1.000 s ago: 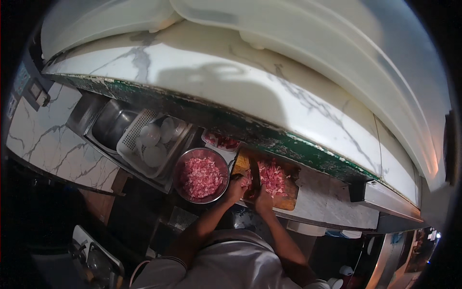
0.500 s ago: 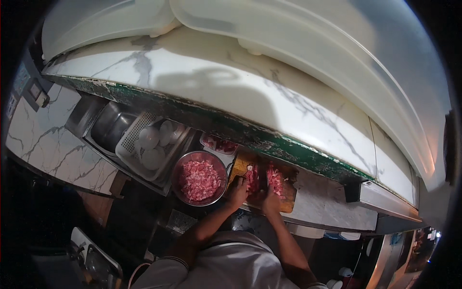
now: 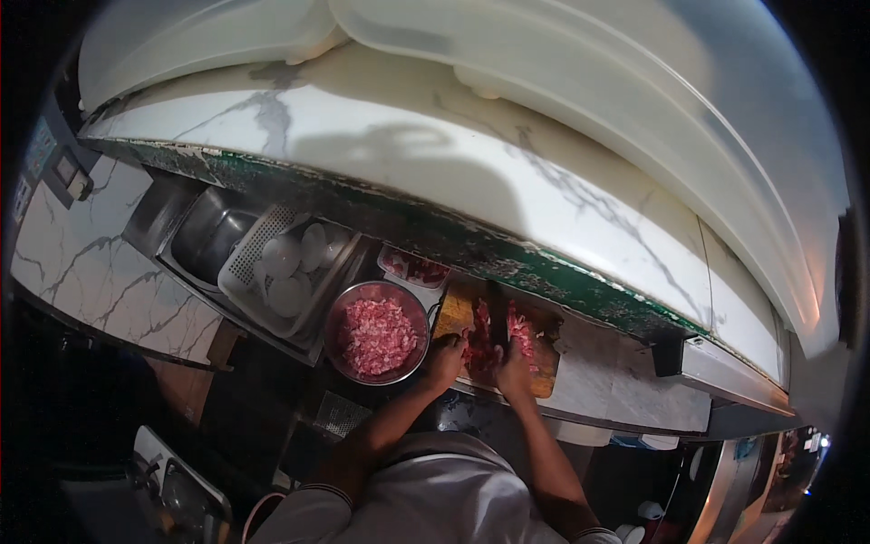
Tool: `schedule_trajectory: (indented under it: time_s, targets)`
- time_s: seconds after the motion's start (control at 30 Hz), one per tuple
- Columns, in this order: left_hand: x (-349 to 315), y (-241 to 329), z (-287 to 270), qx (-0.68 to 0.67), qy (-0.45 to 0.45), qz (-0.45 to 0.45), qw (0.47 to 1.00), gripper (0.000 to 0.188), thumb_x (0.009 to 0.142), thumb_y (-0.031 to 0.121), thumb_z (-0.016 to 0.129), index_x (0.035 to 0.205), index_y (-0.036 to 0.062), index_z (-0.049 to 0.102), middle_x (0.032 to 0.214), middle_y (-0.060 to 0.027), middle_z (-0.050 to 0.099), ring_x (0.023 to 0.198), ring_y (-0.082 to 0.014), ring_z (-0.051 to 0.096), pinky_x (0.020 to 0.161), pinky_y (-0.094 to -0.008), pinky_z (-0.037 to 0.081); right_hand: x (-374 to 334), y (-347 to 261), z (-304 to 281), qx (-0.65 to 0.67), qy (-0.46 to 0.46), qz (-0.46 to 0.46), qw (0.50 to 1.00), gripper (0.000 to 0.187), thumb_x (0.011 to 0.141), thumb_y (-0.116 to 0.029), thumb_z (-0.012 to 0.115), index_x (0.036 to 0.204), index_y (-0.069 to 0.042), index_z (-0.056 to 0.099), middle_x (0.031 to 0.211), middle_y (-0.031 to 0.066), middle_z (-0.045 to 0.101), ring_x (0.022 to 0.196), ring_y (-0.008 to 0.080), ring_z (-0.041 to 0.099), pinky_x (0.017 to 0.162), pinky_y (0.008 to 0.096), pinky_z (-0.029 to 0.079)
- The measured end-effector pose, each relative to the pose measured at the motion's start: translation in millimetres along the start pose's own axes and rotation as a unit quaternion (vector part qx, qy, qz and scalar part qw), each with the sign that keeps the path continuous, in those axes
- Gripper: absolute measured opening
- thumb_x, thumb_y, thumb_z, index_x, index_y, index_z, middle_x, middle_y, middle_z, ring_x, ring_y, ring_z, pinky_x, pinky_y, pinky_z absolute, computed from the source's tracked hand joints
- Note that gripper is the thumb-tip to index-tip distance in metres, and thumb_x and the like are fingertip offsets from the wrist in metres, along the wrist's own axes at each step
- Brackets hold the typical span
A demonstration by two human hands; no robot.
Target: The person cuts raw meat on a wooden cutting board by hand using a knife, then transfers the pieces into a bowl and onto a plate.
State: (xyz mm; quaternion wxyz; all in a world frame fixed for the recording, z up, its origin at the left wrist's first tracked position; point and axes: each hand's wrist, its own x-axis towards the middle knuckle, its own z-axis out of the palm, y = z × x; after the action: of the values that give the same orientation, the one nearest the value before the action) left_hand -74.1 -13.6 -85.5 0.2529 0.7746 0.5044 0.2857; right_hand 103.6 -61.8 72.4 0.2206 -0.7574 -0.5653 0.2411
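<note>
A worn wooden cutting board (image 3: pixel 542 386) lies before me with red raw meat on it, a darker piece (image 3: pixel 482 328) on the left and cut meat (image 3: pixel 519 337) on the right. My left hand (image 3: pixel 445 361) is closed at the board's left side, its fingertips on the near end of the left piece. In my right hand (image 3: pixel 515 370) is a knife, its dark blade mostly lost in shadow between the two portions of meat. Left of the board stands a round metal bowl (image 3: pixel 424 319) filled with chopped pink meat (image 3: pixel 378 335).
Behind the bowl sits a small tray of red meat (image 3: pixel 412 269). Farther left are a metal sink (image 3: pixel 213 238) and a white perforated basket (image 3: pixel 243 263) with several pale rounded pieces. A marble shelf (image 3: pixel 381 118) with a chipped green edge overhangs the board's far side.
My right hand has shifted slightly to the right and nearer, with the knife now closer to the right portion of meat. The left hand has barely moved.
</note>
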Motion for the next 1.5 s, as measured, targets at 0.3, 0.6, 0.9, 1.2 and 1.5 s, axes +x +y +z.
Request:
schedule_trajectory:
  time_s: [0.3,0.6,0.9,1.2,1.5]
  targets:
    - [-3.3,17.5,-23.7,-0.073,0.038,-0.04,0.996,0.058,0.086,-0.002,0.071,0.143,0.0052,0.06,0.13,-0.0213,0.061,0.111,-0.0452,0.067,0.091,-0.0511,0.058,-36.5,32.7,4.9,0.033,0.063,-0.083,0.994,0.027,0.108,-0.02,0.062,0.124,0.0,0.053,0.101,0.0348,0.068,0.094,0.0584,0.066,0.078,0.0625,0.05]
    - [16.0,21.4,-0.6,-0.019,0.038,0.068,0.997,0.058,0.084,0.007,0.084,0.138,0.0055,0.063,0.14,-0.0202,0.056,0.108,-0.0458,0.067,0.088,-0.0517,0.058,-45.5,45.8,16.0,0.003,0.057,-0.062,0.996,0.025,0.108,-0.018,0.062,0.124,-0.001,0.052,0.099,0.0329,0.071,0.091,0.057,0.069,0.076,0.0641,0.052]
    - [8.6,35.7,-17.8,0.004,0.024,-0.073,0.997,0.048,0.089,0.009,0.08,0.132,-0.0006,0.06,0.137,-0.0269,0.056,0.11,-0.046,0.069,0.086,-0.0537,0.06,-31.7,26.7,41.7,-0.012,0.093,-0.111,0.989,0.027,0.108,-0.019,0.059,0.122,0.003,0.052,0.095,0.0364,0.071,0.09,0.0577,0.069,0.076,0.0662,0.052]
    - [3.6,25.5,-8.3,-0.428,-0.017,-0.182,0.885,0.042,0.11,0.018,0.06,0.149,0.0043,0.055,0.145,-0.0211,0.056,0.106,-0.0348,0.071,0.077,-0.0402,0.061,-28.5,28.5,27.0,-0.017,0.069,-0.08,0.994,0.034,0.106,-0.021,0.063,0.13,0.001,0.054,0.088,0.0336,0.069,0.088,0.0591,0.067,0.075,0.0624,0.052]
    - [-4.5,-0.5,36.0,-0.36,-0.029,-0.094,0.928,0.079,0.081,0.005,0.084,0.154,0.0087,0.054,0.149,-0.0246,0.053,0.122,-0.0469,0.062,0.098,-0.054,0.055,-26.7,38.1,4.9,-0.002,0.009,-0.027,1.0,0.037,0.101,-0.013,0.065,0.133,0.003,0.055,0.1,0.0362,0.071,0.096,0.0595,0.068,0.085,0.0646,0.051]
